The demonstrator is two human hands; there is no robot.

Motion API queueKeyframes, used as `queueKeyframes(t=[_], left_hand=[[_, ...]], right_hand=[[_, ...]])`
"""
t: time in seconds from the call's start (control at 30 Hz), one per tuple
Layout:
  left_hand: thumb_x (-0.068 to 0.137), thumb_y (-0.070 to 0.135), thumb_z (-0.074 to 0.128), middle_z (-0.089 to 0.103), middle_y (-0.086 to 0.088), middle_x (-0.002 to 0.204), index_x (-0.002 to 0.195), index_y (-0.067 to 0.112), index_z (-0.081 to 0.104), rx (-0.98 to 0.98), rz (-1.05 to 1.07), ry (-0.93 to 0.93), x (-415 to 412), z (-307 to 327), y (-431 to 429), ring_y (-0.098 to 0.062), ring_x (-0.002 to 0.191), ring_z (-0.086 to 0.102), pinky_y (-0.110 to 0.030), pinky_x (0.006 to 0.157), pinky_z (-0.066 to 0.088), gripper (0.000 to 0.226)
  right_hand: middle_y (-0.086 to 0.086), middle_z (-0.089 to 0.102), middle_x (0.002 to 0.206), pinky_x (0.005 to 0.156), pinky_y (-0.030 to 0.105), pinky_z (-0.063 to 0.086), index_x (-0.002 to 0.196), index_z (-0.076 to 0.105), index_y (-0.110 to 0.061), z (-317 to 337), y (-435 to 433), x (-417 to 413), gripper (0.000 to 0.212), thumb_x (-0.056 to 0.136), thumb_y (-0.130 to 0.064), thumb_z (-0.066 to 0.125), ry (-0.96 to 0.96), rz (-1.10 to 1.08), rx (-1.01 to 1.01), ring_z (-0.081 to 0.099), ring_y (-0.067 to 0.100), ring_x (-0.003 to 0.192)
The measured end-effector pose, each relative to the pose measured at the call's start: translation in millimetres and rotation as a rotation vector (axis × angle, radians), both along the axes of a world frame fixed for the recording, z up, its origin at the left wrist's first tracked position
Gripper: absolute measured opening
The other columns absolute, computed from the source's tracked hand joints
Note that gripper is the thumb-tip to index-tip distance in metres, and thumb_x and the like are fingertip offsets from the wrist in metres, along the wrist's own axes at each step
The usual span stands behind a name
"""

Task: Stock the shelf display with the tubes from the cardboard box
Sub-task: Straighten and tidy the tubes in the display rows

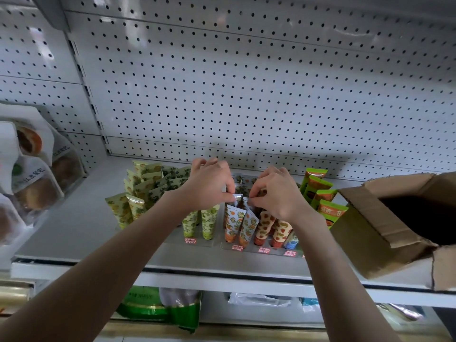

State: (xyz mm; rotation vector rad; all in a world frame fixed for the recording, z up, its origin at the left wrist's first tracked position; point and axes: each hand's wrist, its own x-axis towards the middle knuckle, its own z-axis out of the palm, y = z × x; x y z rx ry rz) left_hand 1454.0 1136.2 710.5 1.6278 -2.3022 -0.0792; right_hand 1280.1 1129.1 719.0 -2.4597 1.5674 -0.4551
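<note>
Mid-stocking: left hand (pixel 209 186) and right hand (pixel 277 193) each pinch, fingers clamped, the crimped tops of orange-print tubes (pixel 233 222) in the shelf display (pixel 250 251), apparently seating them upright; next, likely a reach right into the cardboard box (pixel 365 233).

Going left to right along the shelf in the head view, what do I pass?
packaged pastries → yellow-print tubes → lime-print tubes → orange-print tubes → red-print tubes → green-and-orange packs → cardboard box
</note>
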Motion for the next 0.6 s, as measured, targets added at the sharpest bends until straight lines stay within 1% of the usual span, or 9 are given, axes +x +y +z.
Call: queueKeyframes(t=[0.13, 0.23, 0.3, 0.4, 0.47, 0.53, 0.6], left_hand=[[0.081, 0.041, 0.065, 0.045, 0.012, 0.102, 0.09, 0.026, 0.072, -0.009, 0.001, 0.037, 1.3, 1.9, 3.1, -0.009, 0.106, 0.036, -0.03, 0.097, 0.009, 0.018], [0.084, 0.04, 0.063, 0.045, 0.014, 0.101, 0.092, 0.028, 0.072, -0.017, -0.006, 0.076, 3.9, 5.0, 8.0, -0.009, 0.107, 0.037, -0.029, 0.094, 0.01, 0.017], [0.084, 0.041, 0.062, 0.047, 0.014, 0.101, 0.091, 0.03, 0.072, -0.011, -0.02, 0.119, 5.4, 6.8, 12.7, -0.009, 0.107, 0.038, -0.03, 0.093, 0.011, 0.016], [0.081, 0.043, 0.065, 0.048, 0.015, 0.1, 0.086, 0.031, 0.073, 0.014, -0.053, 0.171, 6.8, 7.6, 20.2, -0.007, 0.104, 0.038, -0.031, 0.093, 0.013, 0.014], [0.078, 0.045, 0.067, 0.048, 0.014, 0.102, 0.085, 0.032, 0.073, 0.025, -0.072, 0.153, 6.2, 6.3, 24.1, -0.006, 0.103, 0.036, -0.029, 0.093, 0.011, 0.016], [0.076, 0.048, 0.068, 0.047, 0.014, 0.103, 0.084, 0.032, 0.071, 0.027, -0.075, 0.112, 4.3, 4.3, 26.3, -0.005, 0.104, 0.034, -0.028, 0.094, 0.009, 0.018], [0.076, 0.048, 0.068, 0.045, 0.014, 0.104, 0.084, 0.033, 0.071, 0.022, -0.069, 0.084, 2.3, 2.1, 27.8, -0.005, 0.107, 0.034, -0.029, 0.096, 0.008, 0.017]], right_hand=[[-0.001, 0.05, 0.104, 0.079, 0.024, 0.022, 0.085, 0.073, -0.023, 3.3, 3.1, -1.0, 0.007, 0.08, -0.028, 0.071, -0.03, -0.006, 0.009, 0.031, 0.014, 0.098], [0.0, 0.051, 0.107, 0.081, 0.025, 0.023, 0.086, 0.072, -0.023, 6.0, 7.3, -3.5, 0.008, 0.081, -0.029, 0.07, -0.081, -0.013, 0.005, 0.032, 0.015, 0.102], [0.001, 0.052, 0.107, 0.081, 0.026, 0.022, 0.086, 0.072, -0.022, 8.2, 11.7, -5.7, 0.01, 0.081, -0.03, 0.069, -0.128, -0.013, 0.003, 0.033, 0.016, 0.104], [-0.001, 0.051, 0.104, 0.079, 0.023, 0.019, 0.084, 0.074, -0.02, 10.2, 20.2, -8.8, 0.013, 0.08, -0.033, 0.07, -0.17, 0.006, 0.004, 0.033, 0.012, 0.101], [-0.002, 0.05, 0.104, 0.083, 0.026, 0.023, 0.08, 0.074, -0.023, 10.5, 25.7, -10.6, 0.014, 0.077, -0.036, 0.073, -0.168, 0.017, 0.017, 0.034, 0.014, 0.104], [-0.003, 0.047, 0.105, 0.089, 0.031, 0.028, 0.078, 0.074, -0.026, 11.0, 31.1, -11.1, 0.015, 0.073, -0.04, 0.075, -0.147, 0.017, 0.048, 0.032, 0.014, 0.104], [-0.006, 0.045, 0.106, 0.093, 0.034, 0.028, 0.078, 0.073, -0.027, 11.3, 35.0, -10.5, 0.016, 0.071, -0.042, 0.076, -0.111, 0.019, 0.06, 0.029, 0.013, 0.103]])
